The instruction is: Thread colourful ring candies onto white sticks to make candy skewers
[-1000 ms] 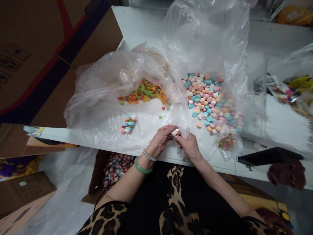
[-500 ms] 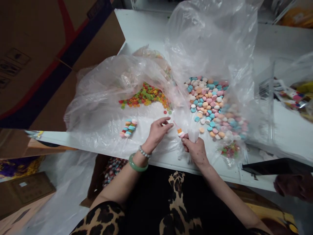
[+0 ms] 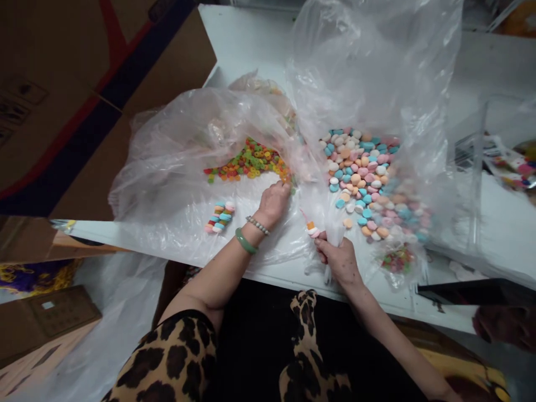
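My right hand [image 3: 340, 258] is closed round a candy skewer [image 3: 312, 229]. White and orange candies are threaded on it, and its thin pinkish tip points up and left. My left hand [image 3: 274, 202] is at the near right edge of a pile of small ring candies [image 3: 255, 159] in red, green, yellow and orange. Its fingers are bent and pressed together at the candies, their tips partly hidden. Left of that hand, finished-looking candy stacks [image 3: 220, 218] lie side by side on the plastic. Pastel oval candies [image 3: 360, 167] are spread beyond my right hand.
Clear plastic bags [image 3: 167, 151] cover much of the white table [image 3: 247, 33]. A large cardboard box [image 3: 167, 84] stands at the left. A small bag of ring candies [image 3: 397, 259] lies right of my right hand. A black flat object [image 3: 473, 291] juts over the front edge.
My left hand has moved forward and right to the ring candies, and its fingers have closed. My right hand still holds the candy skewer in about the same place.
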Tool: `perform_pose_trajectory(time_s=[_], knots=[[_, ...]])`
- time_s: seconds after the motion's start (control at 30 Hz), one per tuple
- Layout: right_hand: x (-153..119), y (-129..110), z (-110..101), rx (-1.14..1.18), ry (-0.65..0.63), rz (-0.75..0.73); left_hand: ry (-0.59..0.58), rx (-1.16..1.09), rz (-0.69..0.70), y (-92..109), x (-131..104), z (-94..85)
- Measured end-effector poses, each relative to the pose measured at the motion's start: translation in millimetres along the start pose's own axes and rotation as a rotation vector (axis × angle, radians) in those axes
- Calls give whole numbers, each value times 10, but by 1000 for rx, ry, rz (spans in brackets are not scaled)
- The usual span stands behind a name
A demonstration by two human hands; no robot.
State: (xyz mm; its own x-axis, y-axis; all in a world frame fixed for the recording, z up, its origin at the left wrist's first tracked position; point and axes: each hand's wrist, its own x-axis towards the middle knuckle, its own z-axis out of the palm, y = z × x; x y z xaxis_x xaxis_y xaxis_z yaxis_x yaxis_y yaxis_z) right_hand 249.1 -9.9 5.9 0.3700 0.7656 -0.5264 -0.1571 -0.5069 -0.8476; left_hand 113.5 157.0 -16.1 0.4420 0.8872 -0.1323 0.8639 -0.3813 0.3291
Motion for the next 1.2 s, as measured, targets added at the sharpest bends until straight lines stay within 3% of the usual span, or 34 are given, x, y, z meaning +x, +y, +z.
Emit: perform_pose_trajectory(time_s=[0.1, 0.3, 0.5, 0.57, 0.63, 0.77, 0.83, 0.9, 1.0, 1.13, 1.2], knots=[[-2, 22, -25, 1, -16, -1, 18, 25, 1, -67, -46, 40], [-57, 13, -20, 12, -39, 0, 99, -104, -141, -192, -288, 41], [-101, 83, -104, 50, -13, -13, 163, 125, -85, -97, -469, 15], [-102, 134, -188, 94, 60, -30, 259, 112, -33, 53, -496, -49], [-97, 166, -296, 181, 195, -78, 281, 71, 90, 305, -522, -88], [-70, 140, -540, 321, 467, -243, 5, -89, 474, 962, -518, 61], [-61, 107, -649, 358, 519, -289, -106, -141, 527, 1220, -470, 231], [-63, 92, -737, 384, 522, -294, -165, -133, 491, 1361, -422, 396], [-69, 124, -816, 409, 508, -260, -185, -183, 403, 1371, -378, 519], [-25, 214, -831, 417, 472, -202, -55, -356, 186, 1266, -241, 432], [14, 243, -821, 421, 451, -189, -24, -340, 127, 1247, -99, 375]])
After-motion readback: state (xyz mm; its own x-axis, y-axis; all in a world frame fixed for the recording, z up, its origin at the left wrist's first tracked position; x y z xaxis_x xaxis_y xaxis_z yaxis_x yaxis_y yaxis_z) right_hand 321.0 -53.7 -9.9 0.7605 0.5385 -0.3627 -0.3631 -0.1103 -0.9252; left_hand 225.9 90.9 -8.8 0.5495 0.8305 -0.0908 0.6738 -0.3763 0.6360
